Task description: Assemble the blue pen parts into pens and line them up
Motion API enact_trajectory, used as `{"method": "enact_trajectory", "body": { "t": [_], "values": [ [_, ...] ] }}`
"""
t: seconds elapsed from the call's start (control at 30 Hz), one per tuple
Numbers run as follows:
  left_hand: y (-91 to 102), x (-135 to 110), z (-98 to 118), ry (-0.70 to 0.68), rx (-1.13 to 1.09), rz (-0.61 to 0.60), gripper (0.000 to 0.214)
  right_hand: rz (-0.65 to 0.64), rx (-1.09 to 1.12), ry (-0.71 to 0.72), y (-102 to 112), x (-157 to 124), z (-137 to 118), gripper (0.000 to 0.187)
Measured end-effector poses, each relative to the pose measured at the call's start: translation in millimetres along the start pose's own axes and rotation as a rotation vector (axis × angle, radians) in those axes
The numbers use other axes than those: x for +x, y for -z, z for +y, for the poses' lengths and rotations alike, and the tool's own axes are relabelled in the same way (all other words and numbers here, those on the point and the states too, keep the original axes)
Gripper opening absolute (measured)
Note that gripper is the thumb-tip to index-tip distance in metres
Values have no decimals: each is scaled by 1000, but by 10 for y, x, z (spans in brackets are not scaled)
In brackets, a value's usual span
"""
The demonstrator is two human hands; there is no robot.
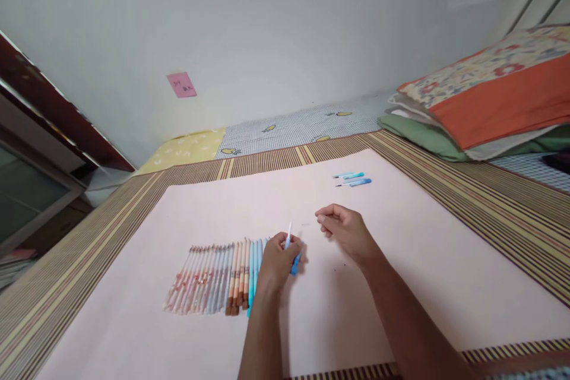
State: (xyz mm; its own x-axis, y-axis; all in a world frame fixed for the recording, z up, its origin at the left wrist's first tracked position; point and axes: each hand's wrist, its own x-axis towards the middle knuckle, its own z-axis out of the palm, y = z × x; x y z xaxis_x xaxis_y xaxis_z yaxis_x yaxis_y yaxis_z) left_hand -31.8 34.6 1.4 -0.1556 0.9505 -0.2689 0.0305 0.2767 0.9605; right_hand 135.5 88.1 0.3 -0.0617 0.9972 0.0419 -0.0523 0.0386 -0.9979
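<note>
My left hand (278, 258) is closed around a blue pen (290, 243), whose pale tip sticks up above the fingers. It hovers at the right end of a row of several pens (214, 278) lying side by side on a pale pink sheet (401, 309). My right hand (345, 228) rests on the sheet just right of the left hand, fingers curled loosely with nothing visible in them. Three blue pen parts (354, 179) lie apart, farther back on the sheet.
The pink sheet lies on a striped woven mat (490, 190). Folded bedding and an orange pillow (490, 95) are stacked at the back right. A white wall with a pink note (181, 84) is behind. A dark wooden frame (44, 107) stands at left.
</note>
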Motion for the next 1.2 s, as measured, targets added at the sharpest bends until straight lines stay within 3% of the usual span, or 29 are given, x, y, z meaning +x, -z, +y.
{"method": "enact_trajectory", "body": {
  "t": [0.27,0.63,0.93,1.2],
  "values": [
    [99,96,-99,39,-55,-47,30,-121,-49,-27,-14,-8,60,20],
    [131,12,-4,35,-342,-258,43,-285,76,-100,-159,-54,103,25],
    [77,-43,62,-99,-374,-271,44,-285,148,-59,-133,-93,-39,30],
    [45,-86,99,-169,-360,-219,39,-332,66,62,-113,-122,-126,19]
  ]
}}
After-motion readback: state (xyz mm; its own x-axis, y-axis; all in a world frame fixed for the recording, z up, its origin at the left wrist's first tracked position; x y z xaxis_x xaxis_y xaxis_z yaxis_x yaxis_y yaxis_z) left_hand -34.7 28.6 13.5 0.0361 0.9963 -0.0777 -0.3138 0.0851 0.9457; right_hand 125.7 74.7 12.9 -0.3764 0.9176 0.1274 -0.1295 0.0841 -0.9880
